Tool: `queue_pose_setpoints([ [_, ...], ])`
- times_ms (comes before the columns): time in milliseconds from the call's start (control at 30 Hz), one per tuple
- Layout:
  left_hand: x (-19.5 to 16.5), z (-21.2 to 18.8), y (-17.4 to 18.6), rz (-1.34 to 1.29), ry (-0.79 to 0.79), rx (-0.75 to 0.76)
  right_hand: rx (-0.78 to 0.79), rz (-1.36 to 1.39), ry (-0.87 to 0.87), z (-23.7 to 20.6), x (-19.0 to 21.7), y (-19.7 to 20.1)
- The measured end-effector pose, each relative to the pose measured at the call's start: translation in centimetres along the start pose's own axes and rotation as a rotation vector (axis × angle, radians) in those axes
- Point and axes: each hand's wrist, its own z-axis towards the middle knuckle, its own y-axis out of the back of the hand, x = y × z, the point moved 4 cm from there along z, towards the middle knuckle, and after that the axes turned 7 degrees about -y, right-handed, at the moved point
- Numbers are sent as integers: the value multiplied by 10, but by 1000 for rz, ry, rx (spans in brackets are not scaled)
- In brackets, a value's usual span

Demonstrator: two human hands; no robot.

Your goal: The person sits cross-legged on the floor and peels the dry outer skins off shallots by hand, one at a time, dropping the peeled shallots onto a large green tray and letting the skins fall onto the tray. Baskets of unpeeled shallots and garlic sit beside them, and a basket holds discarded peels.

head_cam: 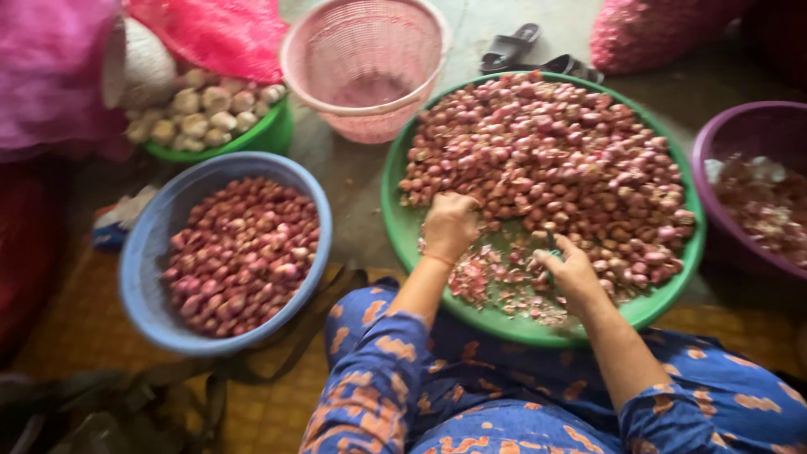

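The shallots (555, 151) lie heaped on a round green tray (395, 210), small reddish-purple bulbs, some with papery skin; the heap starts at the knuckles of the left hand (450, 225) and spreads away beyond both hands. The left hand is curled into a loose fist, palm down, at the near edge of the heap, wrist straight, forearm running back to a blue patterned sleeve; whether it grips a bulb cannot be told. The right hand (572, 271) sits just right of it, fingers closed round a small dark tool (551, 245), thumb up, forearm angled in from the lower right. Between and below the hands lie pale pink peelings (496, 282) on the tray.

Left of the left hand, well apart, a blue bowl (139, 261) holds more shallots. Beyond it a green bowl (273, 134) holds garlic (202, 109). Ahead of the left hand stands a pink basket (366, 59). Right of the right hand, a purple bowl (744, 134) holds skins.
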Motion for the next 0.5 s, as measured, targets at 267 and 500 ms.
queue_pose_setpoints([
  [267,0,-8,-67,100,-91,254,-85,-143,35,-22,-1,18],
  [500,1,-38,-33,-15,101,538,-51,-91,20,-14,7,-9],
])
